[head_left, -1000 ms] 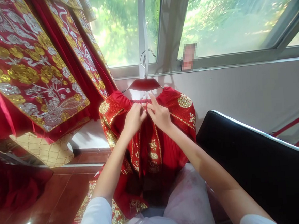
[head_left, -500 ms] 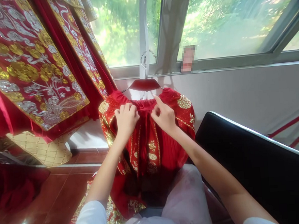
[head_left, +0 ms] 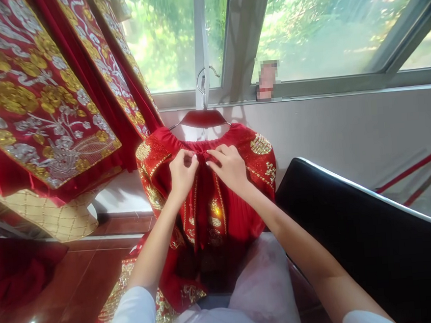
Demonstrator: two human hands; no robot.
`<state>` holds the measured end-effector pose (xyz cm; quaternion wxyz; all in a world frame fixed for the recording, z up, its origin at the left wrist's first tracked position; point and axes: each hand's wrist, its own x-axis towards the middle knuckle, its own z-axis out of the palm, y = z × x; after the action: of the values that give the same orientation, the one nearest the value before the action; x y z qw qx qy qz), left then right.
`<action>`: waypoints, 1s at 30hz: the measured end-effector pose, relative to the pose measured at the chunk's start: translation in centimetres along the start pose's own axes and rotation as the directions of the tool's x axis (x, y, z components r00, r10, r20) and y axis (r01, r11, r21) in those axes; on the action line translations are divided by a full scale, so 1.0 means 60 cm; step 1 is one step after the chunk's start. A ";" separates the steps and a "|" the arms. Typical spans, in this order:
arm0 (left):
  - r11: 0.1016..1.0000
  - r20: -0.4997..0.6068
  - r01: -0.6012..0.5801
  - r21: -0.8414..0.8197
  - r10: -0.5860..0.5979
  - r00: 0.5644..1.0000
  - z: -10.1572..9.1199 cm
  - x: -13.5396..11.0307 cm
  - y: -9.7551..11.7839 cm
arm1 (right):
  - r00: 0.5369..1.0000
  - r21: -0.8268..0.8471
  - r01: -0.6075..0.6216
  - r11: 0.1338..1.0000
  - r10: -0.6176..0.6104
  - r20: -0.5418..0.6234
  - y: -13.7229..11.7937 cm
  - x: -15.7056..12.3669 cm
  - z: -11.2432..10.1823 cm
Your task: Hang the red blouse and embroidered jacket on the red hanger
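A red garment [head_left: 253, 178] with gold embroidery hangs from a red hanger [head_left: 202, 118], hooked at the window frame. My left hand [head_left: 181, 173] pinches the gathered red fabric at the garment's top middle, fingers closed on it. My right hand [head_left: 229, 168] grips the same gathered edge just to the right, fingertips almost meeting the left hand's. The garment's lower part drapes down onto my lap and the floor.
Large red embroidered cloths [head_left: 38, 105] hang at the left over a gold quilted piece [head_left: 53, 219]. A black flat case [head_left: 364, 234] stands at the right. A window sill [head_left: 343, 91] runs behind, red floor tiles [head_left: 80, 284] below. A pale pink cushion [head_left: 264, 281] lies on my lap.
Both hands drew apart along the garment's top edge, then came together again at its middle, slightly lower. The view shifted a little.
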<state>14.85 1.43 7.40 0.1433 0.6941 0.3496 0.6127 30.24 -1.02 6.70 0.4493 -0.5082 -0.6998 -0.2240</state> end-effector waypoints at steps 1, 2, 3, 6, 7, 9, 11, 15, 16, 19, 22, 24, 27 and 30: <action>1.000 -0.009 0.016 -0.020 -0.016 1.000 -0.002 -0.001 -0.001 | 1.000 0.008 -0.014 1.000 0.014 -0.023 -0.001 0.001 0.004; 0.999 -0.021 0.023 -0.026 -0.023 1.000 -0.003 -0.002 -0.001 | 0.999 0.020 -0.026 0.999 0.027 -0.045 -0.003 0.002 0.008; 0.999 -0.035 0.023 -0.024 -0.024 0.999 -0.004 -0.002 -0.001 | 0.997 0.038 -0.033 0.999 0.035 -0.063 -0.004 0.003 0.011; 0.997 -0.063 0.017 -0.074 -0.022 0.998 -0.005 -0.002 -0.003 | 0.994 0.136 -0.020 0.990 0.034 -0.106 -0.009 0.006 0.016; 0.992 -0.063 0.023 -0.127 -0.031 0.998 -0.005 0.000 -0.003 | 0.992 0.196 -0.022 0.980 0.046 -0.116 -0.011 0.007 0.016; 0.957 -0.029 0.073 -0.280 -0.085 0.996 -0.002 0.004 -0.003 | 0.988 0.360 -0.077 0.930 0.120 -0.099 -0.015 0.010 0.012; 0.878 0.054 0.167 -0.448 -0.160 0.986 0.000 0.010 -0.003 | 0.974 0.533 -0.190 0.824 0.227 -0.004 -0.015 0.015 0.005; 0.740 0.247 0.340 -0.580 -0.237 0.939 -0.003 0.019 -0.005 | 0.951 0.534 -0.310 0.787 0.262 0.165 -0.003 0.023 -0.017; 0.753 0.271 0.354 -0.555 -0.239 0.932 -0.006 0.020 -0.007 | 0.957 0.451 -0.291 0.844 0.244 0.160 0.000 0.023 -0.024; 0.863 0.261 0.285 -0.416 -0.186 0.947 -0.017 0.020 -0.016 | 0.972 0.223 -0.229 0.948 0.210 0.107 0.003 0.018 -0.040; 0.915 0.247 0.196 -0.353 -0.111 0.963 -0.023 0.017 -0.019 | 0.966 0.369 -0.257 0.893 0.245 0.080 -0.007 0.012 -0.039; 0.907 0.257 0.198 -0.371 -0.105 0.961 -0.026 0.014 -0.017 | 0.931 0.613 -0.353 0.707 0.330 0.156 -0.014 0.009 -0.030; 0.889 0.253 0.227 -0.397 -0.131 0.959 -0.028 0.011 -0.013 | 0.843 0.799 -0.490 0.348 0.421 0.334 -0.019 0.010 -0.017; 0.901 0.227 0.209 -0.381 -0.128 0.965 -0.027 0.008 -0.011 | 0.835 0.824 -0.487 0.290 0.430 0.342 -0.016 0.012 -0.016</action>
<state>13.11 1.87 7.69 0.3694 0.6739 0.2596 0.5849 29.66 -1.75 7.93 0.6712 -0.3790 -0.5460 0.3282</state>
